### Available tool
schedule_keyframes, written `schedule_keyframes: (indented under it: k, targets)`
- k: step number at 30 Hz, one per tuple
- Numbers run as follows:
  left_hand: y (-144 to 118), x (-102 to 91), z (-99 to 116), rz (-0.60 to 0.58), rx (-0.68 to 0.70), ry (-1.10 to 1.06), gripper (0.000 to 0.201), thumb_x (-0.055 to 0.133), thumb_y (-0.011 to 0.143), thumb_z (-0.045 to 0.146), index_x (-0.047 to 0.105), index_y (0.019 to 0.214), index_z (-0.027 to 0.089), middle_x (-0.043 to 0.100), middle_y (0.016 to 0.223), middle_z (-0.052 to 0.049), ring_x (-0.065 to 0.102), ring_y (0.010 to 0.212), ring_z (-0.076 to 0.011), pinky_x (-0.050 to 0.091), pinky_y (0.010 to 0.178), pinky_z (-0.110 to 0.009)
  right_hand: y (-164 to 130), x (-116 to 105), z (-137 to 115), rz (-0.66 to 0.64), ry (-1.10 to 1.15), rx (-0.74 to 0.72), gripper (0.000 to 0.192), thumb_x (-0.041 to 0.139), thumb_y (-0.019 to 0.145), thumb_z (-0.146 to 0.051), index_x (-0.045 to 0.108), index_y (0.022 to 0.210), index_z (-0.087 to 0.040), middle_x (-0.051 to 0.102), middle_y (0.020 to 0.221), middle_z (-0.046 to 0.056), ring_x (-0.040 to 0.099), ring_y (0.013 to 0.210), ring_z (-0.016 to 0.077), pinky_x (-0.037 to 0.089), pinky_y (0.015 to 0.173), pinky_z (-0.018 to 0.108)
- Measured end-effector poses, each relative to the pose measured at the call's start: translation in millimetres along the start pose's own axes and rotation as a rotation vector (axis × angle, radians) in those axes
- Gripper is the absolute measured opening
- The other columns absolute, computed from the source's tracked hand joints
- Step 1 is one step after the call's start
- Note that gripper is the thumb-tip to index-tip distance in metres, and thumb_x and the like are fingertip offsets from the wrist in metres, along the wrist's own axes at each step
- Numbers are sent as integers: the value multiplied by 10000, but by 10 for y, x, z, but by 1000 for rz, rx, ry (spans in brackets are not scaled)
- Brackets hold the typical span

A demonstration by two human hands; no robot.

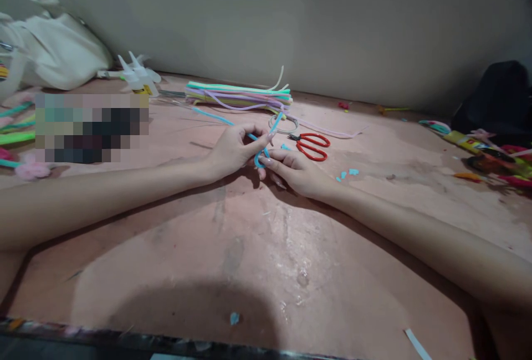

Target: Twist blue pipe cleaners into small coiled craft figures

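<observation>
Pinkish, scuffed surface ran up to a plain grey wall. White bag sat upper left; a bundle of pastel strips lay top centre. Both forearms reached in to frame centre. Left hand and right hand met there, fingers touching, both pinching a blue strip bent into a small loop. Red scissors lay just right of the hands. Blue scraps were scattered beside the right hand.
</observation>
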State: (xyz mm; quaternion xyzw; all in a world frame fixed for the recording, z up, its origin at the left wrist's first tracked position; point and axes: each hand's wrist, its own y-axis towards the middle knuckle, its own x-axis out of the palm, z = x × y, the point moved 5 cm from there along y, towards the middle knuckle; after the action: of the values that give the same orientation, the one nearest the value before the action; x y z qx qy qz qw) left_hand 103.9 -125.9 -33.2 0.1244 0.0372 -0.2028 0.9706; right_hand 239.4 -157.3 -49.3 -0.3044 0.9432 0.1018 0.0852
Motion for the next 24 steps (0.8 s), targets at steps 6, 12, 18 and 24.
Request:
schedule_keyframes:
  k: [6, 12, 18, 24]
  targets:
    - [-28, -50, 80, 115, 123, 60, 392, 839, 931, 514, 634, 811, 201, 639, 688, 27, 541, 501, -80, 410, 451, -205, -40, 117, 4, -76, 93, -23, 439, 607, 1066, -561, 582, 804, -209, 514, 718, -24, 469, 656, 124, 430, 663, 273]
    - [-64, -47, 130, 123, 279, 221, 439, 803, 950, 583, 641, 803, 203, 684, 773, -12, 628, 686, -129, 468, 580, -226, -46, 168, 46, -161, 116, -42, 352, 603, 1075, -512, 652, 929, -195, 499, 770, -18, 456, 711, 140, 415, 714, 289]
    - [-59, -56, 131, 108, 460, 324, 460, 733, 989, 625, 651, 836, 198, 664, 783, -4, 610, 712, -125, 448, 562, -217, -42, 138, 6, -141, 127, 41, 348, 567, 1057, -465, 583, 827, -203, 471, 715, -30, 431, 637, 127, 387, 643, 281]
    - [-70, -16, 159, 58, 486, 316, 484, 736, 984, 641, 655, 821, 193, 661, 755, 4, 604, 681, -111, 465, 562, -213, -48, 149, -41, -90, -162, 106, 524, 550, 1043, -627, 515, 728, -210, 472, 637, -37, 426, 609, 120, 318, 606, 289]
